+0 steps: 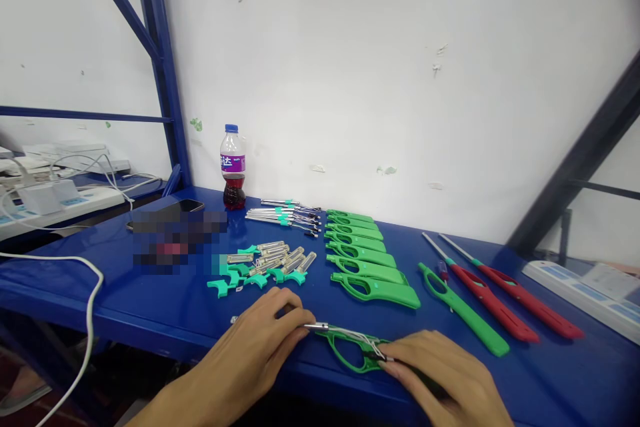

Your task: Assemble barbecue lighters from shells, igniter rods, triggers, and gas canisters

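Observation:
A green plastic lighter shell (353,351) lies at the near edge of the blue bench (150,307), with a thin metal tube (316,327) and wires sticking out of it. My left hand (260,340) pinches the metal tube at its left end. My right hand (440,373) presses its fingertips on the shell's handle end, fingers closed on it. Behind them lies a row of green lighter shells (365,260). A heap of small parts with teal caps (263,263) sits to the left.
A bunch of metal tubes (285,213) and a soda bottle (233,167) stand near the wall. One green lighter (463,310) and two red finished lighters (505,293) lie to the right. A phone (180,208), white cable (87,307), power strips and blue rack posts surround the bench.

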The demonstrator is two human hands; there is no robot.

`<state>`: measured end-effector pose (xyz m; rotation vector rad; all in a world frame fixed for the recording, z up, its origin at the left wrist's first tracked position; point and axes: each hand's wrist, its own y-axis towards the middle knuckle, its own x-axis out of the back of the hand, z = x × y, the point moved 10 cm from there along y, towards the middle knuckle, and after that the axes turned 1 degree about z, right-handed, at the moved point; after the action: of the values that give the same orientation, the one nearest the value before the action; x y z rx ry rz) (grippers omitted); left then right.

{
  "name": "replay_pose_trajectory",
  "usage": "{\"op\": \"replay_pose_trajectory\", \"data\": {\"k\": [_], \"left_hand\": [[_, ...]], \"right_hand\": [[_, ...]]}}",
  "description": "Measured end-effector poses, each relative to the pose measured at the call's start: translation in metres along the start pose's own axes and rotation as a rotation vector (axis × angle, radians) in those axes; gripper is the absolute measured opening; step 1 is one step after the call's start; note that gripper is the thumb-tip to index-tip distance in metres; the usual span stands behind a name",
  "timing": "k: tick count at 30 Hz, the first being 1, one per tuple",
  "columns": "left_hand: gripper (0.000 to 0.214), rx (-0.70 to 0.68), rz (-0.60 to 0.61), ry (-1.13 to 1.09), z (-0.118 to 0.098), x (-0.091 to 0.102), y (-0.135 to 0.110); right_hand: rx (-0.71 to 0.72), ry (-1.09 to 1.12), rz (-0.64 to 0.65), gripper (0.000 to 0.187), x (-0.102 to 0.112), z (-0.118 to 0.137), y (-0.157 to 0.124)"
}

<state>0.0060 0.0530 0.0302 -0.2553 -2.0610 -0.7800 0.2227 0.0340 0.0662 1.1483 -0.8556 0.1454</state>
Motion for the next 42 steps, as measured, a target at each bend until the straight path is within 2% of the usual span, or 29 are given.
{"op": "replay_pose_trajectory", "data": {"k": [4, 11, 17, 20, 23, 26, 29, 34, 39, 42], "left_hand": [[0.026, -0.020, -0.012, 0.016, -0.001, 0.001, 0.001], [0.029, 0.007, 0.046, 0.002, 0.002, -0.001, 0.001], [0.031, -0.009, -0.018, 0.043, -0.001, 0.001, -0.001], [0.036, -0.060, -0.143, 0.131, 0.001, 0.023, -0.002], [0.028, -0.013, -0.306, 0.260, 0.020, 0.061, -0.004], [0.026, 0.089, -0.284, 0.324, 0.048, 0.080, -0.002], [0.029, 0.167, -0.220, 0.344, 0.066, 0.080, 0.001], [0.031, 0.214, -0.167, 0.352, 0.072, 0.070, 0.004], [0.029, 0.248, -0.174, 0.360, 0.082, 0.068, 0.002], [0.029, 0.248, -0.209, 0.371, 0.079, 0.073, -0.002]], "right_hand": [[-0.018, 0.012, 0.012, 0.018, -0.002, -0.001, 0.000], [-0.019, 0.019, 0.013, 0.016, -0.002, 0.000, -0.001], [-0.022, 0.020, 0.005, 0.017, -0.001, 0.000, 0.000], [-0.023, 0.015, -0.002, 0.019, 0.000, 0.000, 0.002], [-0.018, 0.012, -0.017, 0.021, 0.002, 0.001, 0.003], [-0.017, 0.018, -0.013, 0.021, 0.002, 0.001, 0.002], [-0.020, 0.017, -0.014, 0.021, 0.001, 0.000, 0.000], [-0.032, 0.028, 0.004, 0.017, -0.001, -0.002, -0.002], [-0.036, 0.008, 0.014, 0.016, -0.002, -0.003, -0.002], [-0.041, 0.020, 0.006, 0.014, -0.002, -0.003, -0.003]]}}
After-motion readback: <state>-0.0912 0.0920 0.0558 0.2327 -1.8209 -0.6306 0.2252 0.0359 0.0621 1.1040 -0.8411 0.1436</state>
